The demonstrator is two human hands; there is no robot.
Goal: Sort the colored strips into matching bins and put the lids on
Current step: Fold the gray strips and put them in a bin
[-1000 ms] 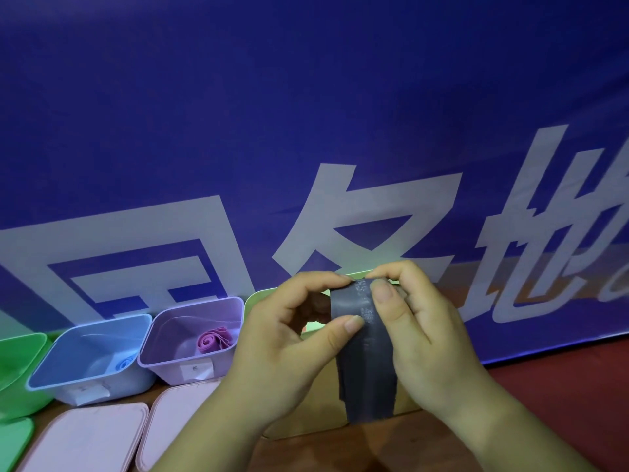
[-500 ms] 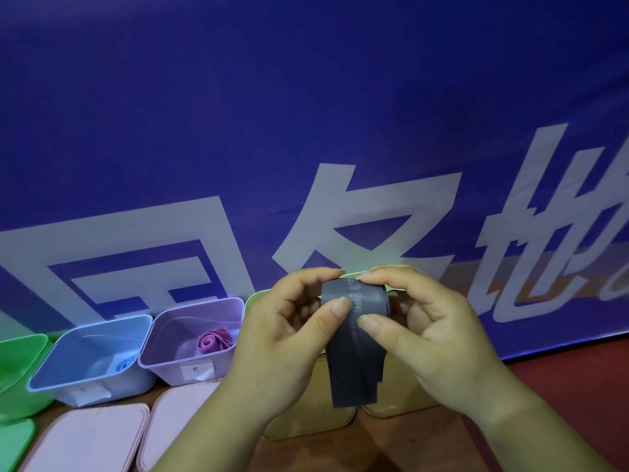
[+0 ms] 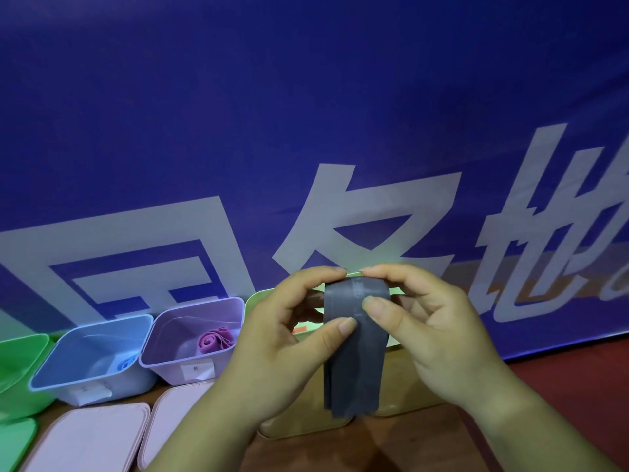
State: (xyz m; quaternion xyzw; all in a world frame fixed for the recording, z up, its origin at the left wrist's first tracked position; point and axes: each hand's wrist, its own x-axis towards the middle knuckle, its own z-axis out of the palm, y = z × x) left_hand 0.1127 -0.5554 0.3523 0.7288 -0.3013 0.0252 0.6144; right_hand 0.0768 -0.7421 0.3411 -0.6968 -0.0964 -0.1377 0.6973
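Both hands hold a dark grey strip folded into a loop in front of me, its ends hanging down. My left hand pinches its left edge with thumb and fingers. My right hand grips the top right, a finger lying across the front. Behind the hands a row of open bins stands on the table: green, blue with a blue roll, purple with a pink-purple roll, and a light green one, mostly hidden.
Lids lie flat in front of the bins: a green one, two pale pink ones and tan ones under the strip. A blue banner with white characters hangs right behind the bins.
The hands have rolled the grey strip further, so the loop at the top is rounder and the hanging tail shorter. My right finger has shifted across the front. The bins have not moved.
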